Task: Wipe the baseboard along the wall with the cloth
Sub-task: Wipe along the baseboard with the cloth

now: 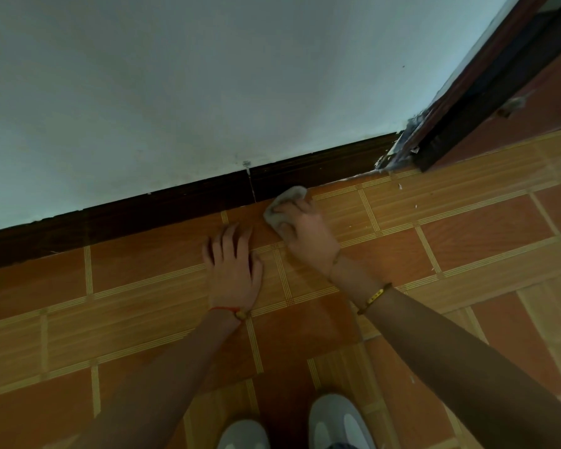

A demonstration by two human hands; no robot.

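A dark brown baseboard [175, 202] runs along the foot of the pale wall, rising from the left edge up to the door frame at the right. My right hand [308, 234] grips a crumpled grey cloth [284, 205], whose far end touches the bottom edge of the baseboard just right of a vertical joint. My left hand [232, 264] lies flat on the tiled floor with its fingers spread, a little short of the baseboard and holding nothing.
The floor is orange and tan tile [467, 241] with striped borders. A dark wooden door frame [460, 118] stands at the right end of the baseboard, with white flecks on the floor near it. My two light shoes [337, 422] are at the bottom edge.
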